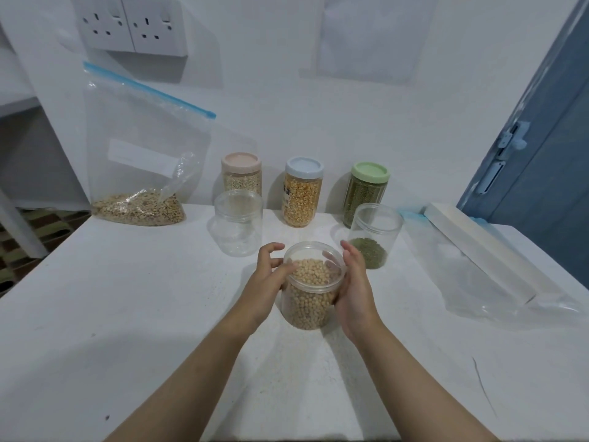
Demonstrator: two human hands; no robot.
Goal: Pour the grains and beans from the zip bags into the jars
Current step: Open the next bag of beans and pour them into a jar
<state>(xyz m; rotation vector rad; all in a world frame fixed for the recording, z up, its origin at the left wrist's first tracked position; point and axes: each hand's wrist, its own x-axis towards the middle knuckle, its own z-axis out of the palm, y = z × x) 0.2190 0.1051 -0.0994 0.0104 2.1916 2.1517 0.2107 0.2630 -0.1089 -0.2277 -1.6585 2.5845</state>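
**Jar of Pale Beans Held at Frame Centre**

White tabletop and a white wall with sockets are filling the frame. At centre, both hands are cupping an open jar of pale beans, its long axis upright and tilting slightly toward the camera. The left hand is pressing its side with fingers curled, two raised clear; the right hand is lying flat against the opposite side, fingers extended together.

An empty open jar is standing just beyond the left hand, the nearer hand to it. A zip bag of grain, sealed, is leaning at upper left, well apart. A jar part-filled with green beans is standing beside the right hand; an emptied bag is lying at right. Three lidded jars are standing behind.
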